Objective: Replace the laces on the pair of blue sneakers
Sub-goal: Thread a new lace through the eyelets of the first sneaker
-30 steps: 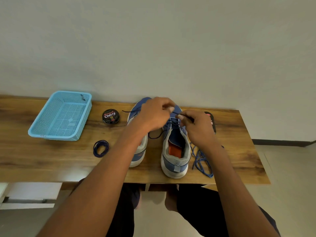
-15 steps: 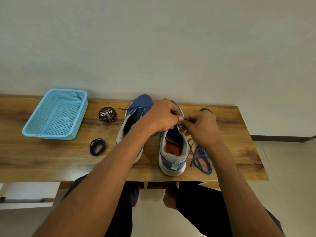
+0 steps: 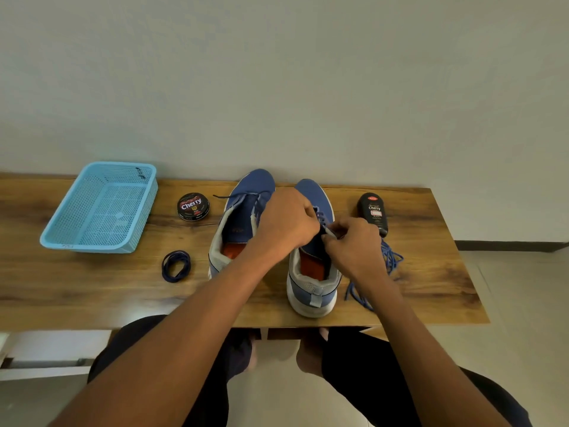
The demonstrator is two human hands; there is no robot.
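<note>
Two blue sneakers stand side by side on the wooden table (image 3: pixel 308 322), toes to the wall. The left sneaker (image 3: pixel 243 211) has a dark lace through its front eyelets. Over the tongue of the right sneaker (image 3: pixel 311 291), my left hand (image 3: pixel 286 223) is curled on the shoe's lacing area and my right hand (image 3: pixel 354 245) pinches a dark lace end beside it. The eyelets under my hands are hidden. A coiled dark lace (image 3: pixel 176 265) lies left of the shoes. A loose pile of blue laces (image 3: pixel 389 257) lies right of them.
A light blue mesh basket (image 3: pixel 101 208) sits at the far left. A round Cherry polish tin (image 3: pixel 193 206) is behind the coiled lace. A black Cherry polish bottle (image 3: pixel 373 212) lies at the right rear. My knees show below the table's front edge.
Both hands have slid a little nearer along the right sneaker, from its front lacing toward the tongue. My view has dropped slightly, and the black bottle has come out from behind my right hand.
</note>
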